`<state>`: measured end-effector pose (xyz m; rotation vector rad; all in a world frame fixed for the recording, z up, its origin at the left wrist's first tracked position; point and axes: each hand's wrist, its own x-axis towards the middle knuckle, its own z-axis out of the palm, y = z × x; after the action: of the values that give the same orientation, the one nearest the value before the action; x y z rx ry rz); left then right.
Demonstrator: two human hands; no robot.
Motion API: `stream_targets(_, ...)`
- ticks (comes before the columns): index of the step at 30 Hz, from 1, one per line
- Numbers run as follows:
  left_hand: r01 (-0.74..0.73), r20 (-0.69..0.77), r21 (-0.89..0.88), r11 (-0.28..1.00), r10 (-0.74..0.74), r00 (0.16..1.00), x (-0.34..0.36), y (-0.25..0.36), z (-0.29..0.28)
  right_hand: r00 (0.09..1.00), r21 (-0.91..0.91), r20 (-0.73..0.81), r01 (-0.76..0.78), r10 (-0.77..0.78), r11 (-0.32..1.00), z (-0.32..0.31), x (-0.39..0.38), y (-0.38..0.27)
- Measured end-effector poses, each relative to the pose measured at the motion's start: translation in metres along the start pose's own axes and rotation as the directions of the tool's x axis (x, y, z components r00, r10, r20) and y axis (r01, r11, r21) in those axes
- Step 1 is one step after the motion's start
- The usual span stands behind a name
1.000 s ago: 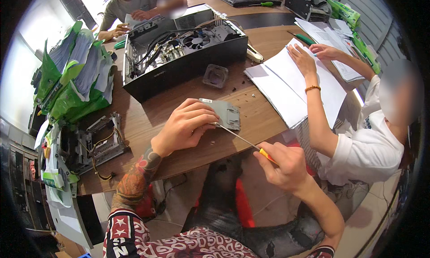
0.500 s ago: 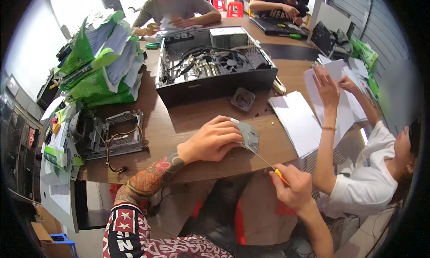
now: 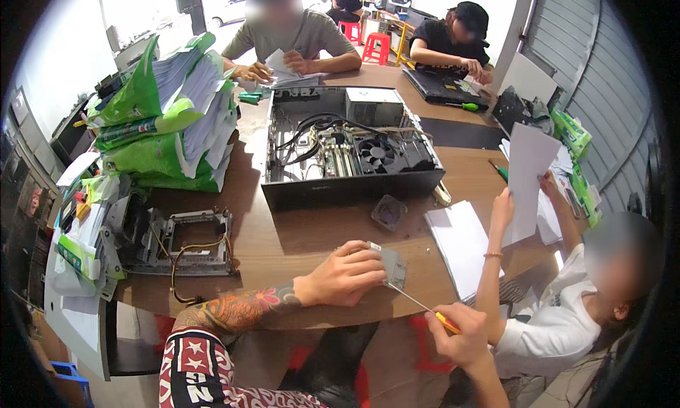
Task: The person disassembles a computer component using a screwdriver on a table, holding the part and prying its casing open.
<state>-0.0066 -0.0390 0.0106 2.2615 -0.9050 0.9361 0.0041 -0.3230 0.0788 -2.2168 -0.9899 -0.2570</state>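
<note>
Grey plate (image 3: 394, 268) lies on the worktop (image 3: 322, 227), left side beneath the left grip (image 3: 352, 275), whose closure cannot be told; rightward, the yellow-handled screwdriver (image 3: 433, 312) slants, tip up-left at the plate, handle clasped in the right grip (image 3: 462, 335).

A long brown wood-grain counter (image 3: 248, 227), crossed by a dark band (image 3: 460, 133) toward its far end, fills the middle of the room. A smooth white wall (image 3: 60, 61) stands on the left, a grey ribbed metal wall (image 3: 602, 75) on the right. Red plastic stools (image 3: 376, 48) stand at the back, where strong white light floods in. The floor (image 3: 407, 380) is pale.
</note>
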Motion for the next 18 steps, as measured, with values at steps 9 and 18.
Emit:
stream_targets(9, 0.214, -0.005, -0.104, 0.971, -0.216, 0.976, -0.009, -0.007, 0.004, 0.994, -0.056, 0.100, -0.044, 0.049, 0.997, -0.006, 0.021, -0.005)
stream_targets(18, 0.232, 0.018, -0.135, 0.963, -0.232, 0.973, -0.013, -0.017, 0.002, 1.000, -0.093, 0.012, -0.021, 0.023, 0.995, -0.005, 0.041, -0.017)
